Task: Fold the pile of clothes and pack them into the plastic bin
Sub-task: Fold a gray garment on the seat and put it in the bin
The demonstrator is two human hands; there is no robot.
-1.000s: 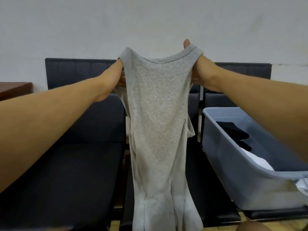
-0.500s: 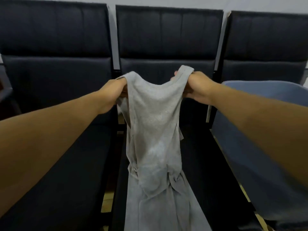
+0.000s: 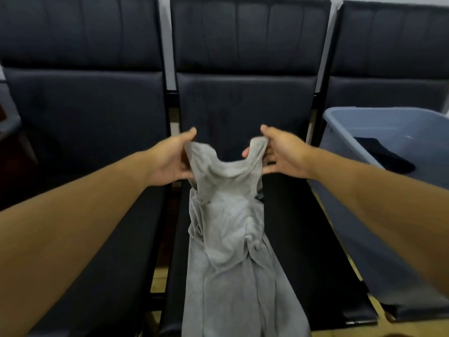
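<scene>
A long grey sleeveless garment [image 3: 230,239] lies down the middle black seat [image 3: 303,227], its lower part flat and its middle bunched in folds. My left hand [image 3: 173,159] pinches its left shoulder strap, thumb on top. My right hand [image 3: 277,154] pinches the right strap the same way. Both straps are lifted a little above the seat. The grey-blue plastic bin [image 3: 345,122] stands on the right-hand seat, with a folded black garment [image 3: 381,154] inside it.
Three black padded chairs stand side by side with tall backrests [image 3: 245,45]. The left seat [image 3: 97,239] holds nothing. Narrow gaps between the seats show a tan floor [image 3: 158,278]. A dark piece of furniture edges in at far left.
My hands have come down from chest height, lowering the grey garment onto the middle seat. My view has tilted down, so the bin's inside shows again.
</scene>
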